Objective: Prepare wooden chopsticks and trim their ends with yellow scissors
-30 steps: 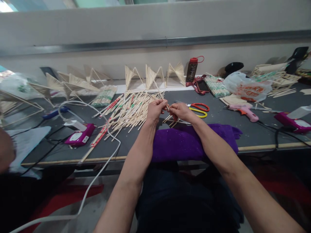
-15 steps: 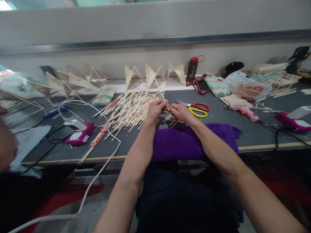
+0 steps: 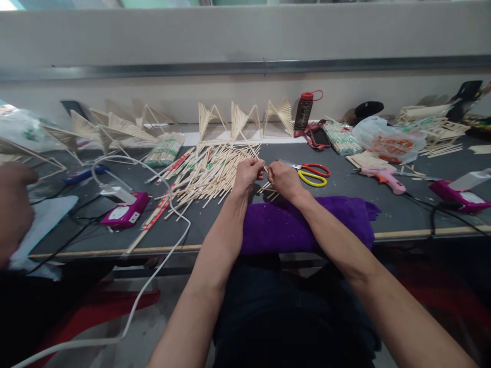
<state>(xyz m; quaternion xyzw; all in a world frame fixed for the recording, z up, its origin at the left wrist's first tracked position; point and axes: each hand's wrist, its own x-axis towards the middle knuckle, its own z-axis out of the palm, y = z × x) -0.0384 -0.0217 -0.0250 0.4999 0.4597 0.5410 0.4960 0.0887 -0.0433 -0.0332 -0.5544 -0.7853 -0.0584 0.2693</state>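
A thin wooden chopstick [image 3: 251, 146] slants up and away from my two hands, over the far side of the pile. My left hand [image 3: 247, 176] pinches it near its lower end. My right hand [image 3: 284, 179] is closed at that same end, its fingertips almost touching the left ones; the fingers hide the tip. Left of my hands lies a heap of loose chopsticks [image 3: 209, 171], some in paper wrappers. A few short sticks [image 3: 271, 191] lie just under my hands. Scissors [image 3: 312, 174] with red and yellow handles rest to the right.
A folded purple cloth [image 3: 280, 227] lies at the front edge. Fan-shaped stick structures [image 3: 240, 118] stand at the back beside a bottle [image 3: 304, 111]. A pink glue gun [image 3: 385, 179] lies right; a white cable [image 3: 187, 230] loops on the left. A co-worker's hand [image 3: 15, 204] is at far left.
My right hand has shifted slightly and its fingers have closed in at the chopstick's end. The chopstick's far end has swung a little to the left. The co-worker's hand has moved further into view.
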